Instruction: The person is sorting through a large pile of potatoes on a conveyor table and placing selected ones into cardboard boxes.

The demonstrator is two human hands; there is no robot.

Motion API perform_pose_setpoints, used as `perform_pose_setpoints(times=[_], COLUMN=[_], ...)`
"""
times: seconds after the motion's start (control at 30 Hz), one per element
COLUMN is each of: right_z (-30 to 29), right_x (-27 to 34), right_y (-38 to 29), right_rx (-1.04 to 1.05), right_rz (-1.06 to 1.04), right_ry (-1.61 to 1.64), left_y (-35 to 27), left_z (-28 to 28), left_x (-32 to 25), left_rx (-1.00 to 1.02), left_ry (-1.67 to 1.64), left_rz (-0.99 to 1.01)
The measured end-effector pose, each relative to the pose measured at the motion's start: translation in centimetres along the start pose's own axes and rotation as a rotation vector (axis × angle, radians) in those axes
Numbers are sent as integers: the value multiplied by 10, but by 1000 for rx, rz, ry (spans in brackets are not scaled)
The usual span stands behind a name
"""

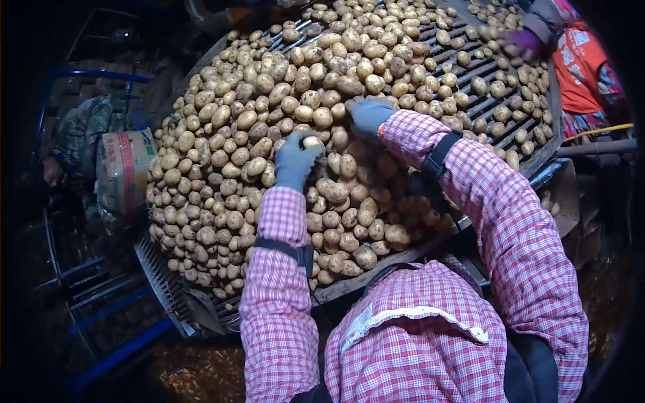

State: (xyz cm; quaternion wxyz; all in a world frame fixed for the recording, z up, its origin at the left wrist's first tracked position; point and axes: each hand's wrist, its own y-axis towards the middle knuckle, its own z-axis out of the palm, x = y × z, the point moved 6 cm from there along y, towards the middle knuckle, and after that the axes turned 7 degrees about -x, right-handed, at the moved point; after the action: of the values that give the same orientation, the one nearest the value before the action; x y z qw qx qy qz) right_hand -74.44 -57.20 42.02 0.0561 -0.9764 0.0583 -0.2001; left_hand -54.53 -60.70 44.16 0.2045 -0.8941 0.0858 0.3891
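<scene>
A broad heap of potatoes (237, 166), many smeared with soil, covers a slatted metal table (486, 101) in front of me. My left hand (294, 160), in a blue-grey work glove, is closed around a small pale potato (313, 142) over the middle of the heap. To its upper right, my right hand (372, 117), gloved alike, reaches down among the potatoes. Its fingertips are hidden or blurred, so whether it grips a potato cannot be seen. Both checked sleeves have dark straps around them.
At the upper right a co-worker's purple-gloved hand (524, 43) is at the slats, beside an orange-red garment (579, 68). A printed sack (126, 171) stands left of the heap, near another person (83, 131). A cardboard box (564, 196) is on the right. Blue metal frames (126, 347) line the lower left.
</scene>
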Motion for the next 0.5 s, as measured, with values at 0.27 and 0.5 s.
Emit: perform_pose_setpoints(times=[0.27,0.5], right_z=[5,12], right_x=[-12,-17], right_y=[31,21], right_rx=[42,234], right_rz=[52,-24], right_ry=[131,302], left_y=[-61,-85], left_z=[-18,-58], left_x=[4,59], left_rx=[313,-215], left_ry=[-1609,-1154], left_rz=[-214,-332])
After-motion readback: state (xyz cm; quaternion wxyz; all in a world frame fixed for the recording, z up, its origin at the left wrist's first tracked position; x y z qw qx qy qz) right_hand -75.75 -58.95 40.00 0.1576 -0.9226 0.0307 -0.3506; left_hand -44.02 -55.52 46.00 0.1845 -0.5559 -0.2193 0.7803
